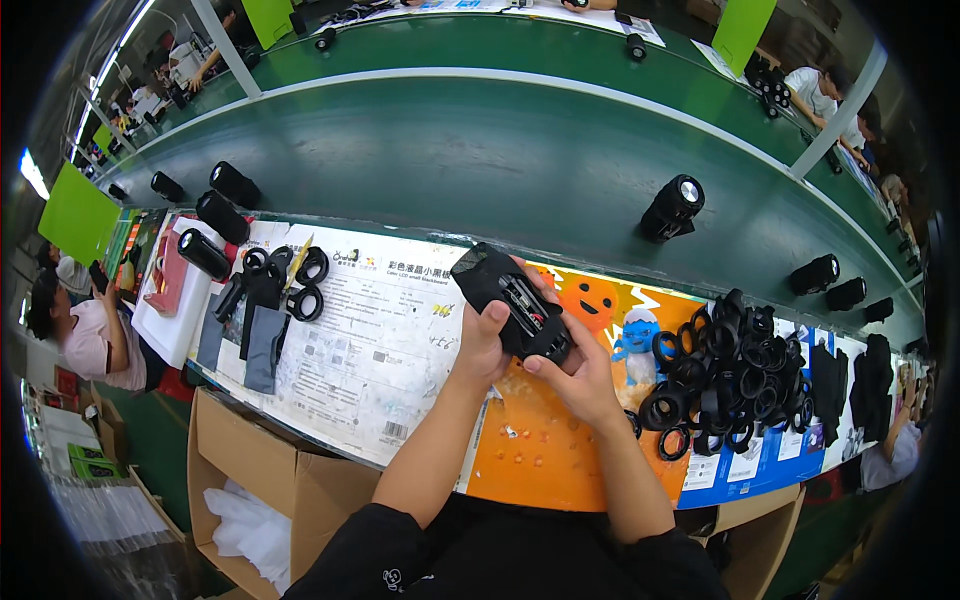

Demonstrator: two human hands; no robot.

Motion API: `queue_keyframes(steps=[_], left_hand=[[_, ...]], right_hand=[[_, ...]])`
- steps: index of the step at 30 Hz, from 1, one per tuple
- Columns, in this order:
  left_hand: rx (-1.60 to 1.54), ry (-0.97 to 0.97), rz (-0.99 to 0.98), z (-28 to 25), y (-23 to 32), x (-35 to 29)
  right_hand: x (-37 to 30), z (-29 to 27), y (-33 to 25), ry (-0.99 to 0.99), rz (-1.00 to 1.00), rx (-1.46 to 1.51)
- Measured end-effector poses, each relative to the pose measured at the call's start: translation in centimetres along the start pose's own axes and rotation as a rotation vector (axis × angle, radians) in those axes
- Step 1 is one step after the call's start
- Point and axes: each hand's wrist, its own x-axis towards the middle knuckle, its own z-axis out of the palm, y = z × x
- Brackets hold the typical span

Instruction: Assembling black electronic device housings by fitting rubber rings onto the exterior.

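Both hands hold a black cylindrical device (pixel 512 306), which looks like a portable speaker, tilted above the worktable. A long slot in its side faces up and shows inner parts with a bit of red. Dark cloth-like covering wraps its upper left end. My left hand (pixel 484 345) grips it from the left, thumb pressed on its side. My right hand (pixel 582 368) closes round its lower right end, thumb at the bottom edge, with some fingers behind it. To the right of my right hand lies a heap of black rings (pixel 740 375).
Black fabric pieces (pixel 870 385) lie right of the rings. On the left are more black rings (pixel 305 303), a yellow pointed tool (pixel 298 262) and a dark flat strip (pixel 266 350). Cylindrical speakers (pixel 672 208) stand on the green conveyor (pixel 450 150). A cardboard box (pixel 240 440) sits below left.
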Motion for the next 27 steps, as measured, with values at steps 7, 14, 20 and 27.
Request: queue_keyframes(steps=[7,14,20,27], left_hand=[[-0.018,-0.014,-0.026,0.0,0.2,-0.2],[0.040,-0.026,-0.063,0.5,0.7,-0.4],[0.019,-0.032,-0.097,0.6,0.6,-0.2],[0.043,-0.022,-0.085,0.4,0.3,-0.3]], right_hand=[[-0.3,0.4,-0.2,0.022,-0.042,-0.080],[-0.1,0.0,-0.3,-0.002,-0.014,0.070],[-0.2,0.8,-0.2,0.062,-0.091,-0.014],[-0.2,0.7,0.1,0.034,-0.069,-0.001]])
